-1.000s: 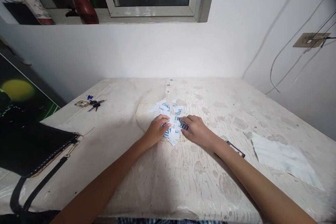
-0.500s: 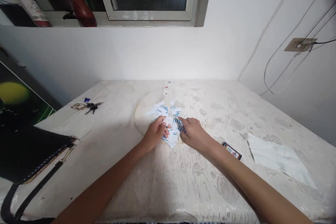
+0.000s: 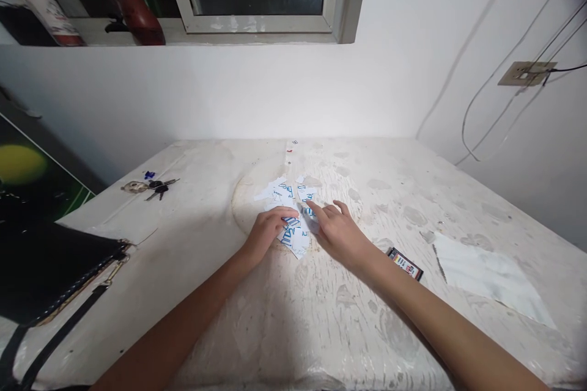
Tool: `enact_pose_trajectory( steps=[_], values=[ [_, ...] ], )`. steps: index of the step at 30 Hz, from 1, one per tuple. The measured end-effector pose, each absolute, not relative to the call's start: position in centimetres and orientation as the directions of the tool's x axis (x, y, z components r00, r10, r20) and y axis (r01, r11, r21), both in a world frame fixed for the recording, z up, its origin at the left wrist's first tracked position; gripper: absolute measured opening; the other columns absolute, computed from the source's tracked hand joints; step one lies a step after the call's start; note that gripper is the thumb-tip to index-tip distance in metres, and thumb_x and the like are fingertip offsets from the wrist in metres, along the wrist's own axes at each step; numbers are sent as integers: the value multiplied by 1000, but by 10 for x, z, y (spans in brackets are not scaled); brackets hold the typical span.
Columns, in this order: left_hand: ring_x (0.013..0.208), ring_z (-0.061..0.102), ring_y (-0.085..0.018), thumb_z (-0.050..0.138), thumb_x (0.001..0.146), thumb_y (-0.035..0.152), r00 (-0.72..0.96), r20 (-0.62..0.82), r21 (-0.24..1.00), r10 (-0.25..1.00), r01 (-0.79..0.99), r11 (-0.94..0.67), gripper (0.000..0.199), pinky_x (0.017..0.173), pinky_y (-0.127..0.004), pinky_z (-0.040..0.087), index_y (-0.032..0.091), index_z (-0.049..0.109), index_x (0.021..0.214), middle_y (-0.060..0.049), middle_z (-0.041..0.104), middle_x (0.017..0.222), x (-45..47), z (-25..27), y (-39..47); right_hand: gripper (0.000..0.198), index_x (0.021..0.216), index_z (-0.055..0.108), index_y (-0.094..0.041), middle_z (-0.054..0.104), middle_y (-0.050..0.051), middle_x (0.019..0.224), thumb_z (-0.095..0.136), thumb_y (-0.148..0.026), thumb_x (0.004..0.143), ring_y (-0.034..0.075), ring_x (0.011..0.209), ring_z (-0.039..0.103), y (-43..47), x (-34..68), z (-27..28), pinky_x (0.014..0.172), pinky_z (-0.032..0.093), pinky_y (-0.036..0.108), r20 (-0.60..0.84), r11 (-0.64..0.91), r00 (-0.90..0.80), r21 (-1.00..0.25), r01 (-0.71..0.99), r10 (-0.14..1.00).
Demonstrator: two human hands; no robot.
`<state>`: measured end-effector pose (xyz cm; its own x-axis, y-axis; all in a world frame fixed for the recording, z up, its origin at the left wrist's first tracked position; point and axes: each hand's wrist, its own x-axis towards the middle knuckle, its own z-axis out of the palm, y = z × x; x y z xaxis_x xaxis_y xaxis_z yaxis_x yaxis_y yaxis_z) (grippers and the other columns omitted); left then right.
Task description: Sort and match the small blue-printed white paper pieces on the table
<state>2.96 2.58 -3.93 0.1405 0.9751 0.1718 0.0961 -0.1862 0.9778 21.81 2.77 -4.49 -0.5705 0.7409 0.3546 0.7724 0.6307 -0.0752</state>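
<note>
Torn white paper pieces (image 3: 300, 245) with blue handwriting lie close together in the middle of the table. My left hand (image 3: 269, 226) rests on their left side, its fingers stretched out over the pieces and holding nothing that I can see. On the right side, my right hand (image 3: 337, 229) touches the paper with its index finger extended, while another finger is raised. Part of the writing is hidden under both hands. Beyond my fingertips more scraps (image 3: 277, 188) lie flat, with narrow gaps between some of them.
A black bag (image 3: 59, 269) with a strap lies at the left, with keys (image 3: 158, 187) behind it. A small dark printed packet (image 3: 405, 264) sits beside my right forearm. Farther right is a white cloth (image 3: 486, 275). A wall and window border the table's (image 3: 206, 317) far side.
My left hand has flattened, its fingers reaching farther over the paper and uncovering writing at the lower left. My right index finger has shifted slightly left, and another finger has lifted.
</note>
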Motion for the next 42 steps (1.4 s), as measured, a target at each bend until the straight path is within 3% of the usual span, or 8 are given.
enact_pose_trajectory(
  steps=[4,9,13,17,21,27,32,42],
  values=[
    [103,55,-22,58,68,24,96,171,978,981,100,-181,17,89,-33,42,16,69,78,-8,64,103,31,-36,25,54,128,38,-10,61,13,96,38,-3,75,24,89,51,33,222,-47,81,32,39,381,622,-542,-123,773,749],
    [106,54,-25,73,57,30,-26,46,998,999,51,-45,41,86,-34,44,13,65,93,-12,51,126,39,-32,17,26,83,61,-17,58,8,91,44,-4,70,20,87,51,38,226,-44,79,36,36,448,615,-427,-494,614,786],
    [87,62,-24,74,58,36,-18,-87,996,996,-14,87,38,78,-34,48,11,64,85,-8,67,88,41,-30,12,24,71,64,-19,53,7,98,42,-10,73,18,85,52,35,222,-40,71,41,32,421,513,-320,-802,306,849],
    [72,65,-20,69,64,41,45,-124,991,991,-54,126,31,75,-34,51,13,57,66,-5,66,68,40,-30,13,24,76,67,-18,56,4,72,43,-16,72,15,68,51,27,215,-32,60,39,28,191,219,-315,-974,58,930],
    [57,64,-18,58,73,48,79,-170,985,982,4,171,36,60,-33,53,13,53,70,-8,66,68,40,-32,14,19,79,69,-16,51,0,59,53,-24,71,12,58,46,22,209,-28,55,38,26,39,-3,-305,-990,-138,951],
    [73,66,-21,50,79,45,257,-201,978,945,-10,210,31,69,-35,53,16,45,85,-13,64,98,45,-33,8,36,98,63,-16,55,-3,56,66,-25,64,10,51,48,20,205,-29,54,38,26,78,7,-229,-955,-296,970],
    [80,66,-23,48,82,39,339,-151,987,929,1,160,27,75,-39,51,19,45,99,-7,61,95,48,-37,3,30,90,61,-14,57,0,54,67,-30,65,12,50,52,18,203,-31,49,40,25,-3,-78,-242,-950,-302,970],
    [90,63,-25,48,83,43,514,-71,993,855,-45,109,33,85,-45,46,14,48,99,-14,61,102,46,-41,4,27,87,59,-16,43,-7,41,66,-35,68,7,37,34,22,203,-45,38,28,21,40,-17,-262,-978,-210,964]
  ],
)
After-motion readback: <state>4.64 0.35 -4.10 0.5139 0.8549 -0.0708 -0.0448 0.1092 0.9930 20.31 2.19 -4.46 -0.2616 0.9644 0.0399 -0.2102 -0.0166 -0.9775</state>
